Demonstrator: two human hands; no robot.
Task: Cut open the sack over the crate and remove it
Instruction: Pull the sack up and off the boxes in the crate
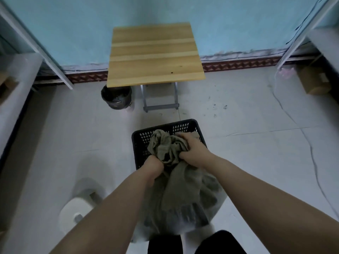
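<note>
We've got both hands clamped on the bunched top of the sack (183, 195), left hand (153, 166) nearer, right hand (194, 149) farther. It hangs over the near edge of the crate (165, 128) on the floor. The bottom's blurry, maybe clear plastic? We'd centre it over the crate and pull the cloth taut before cutting.

The crate (139, 142) sits on the floor (238, 107) in front of the table (154, 54), which stands against the wall (73, 33), a bin (116, 97) at its left. The sack (170, 149) hangs over the crate's near side.
</note>
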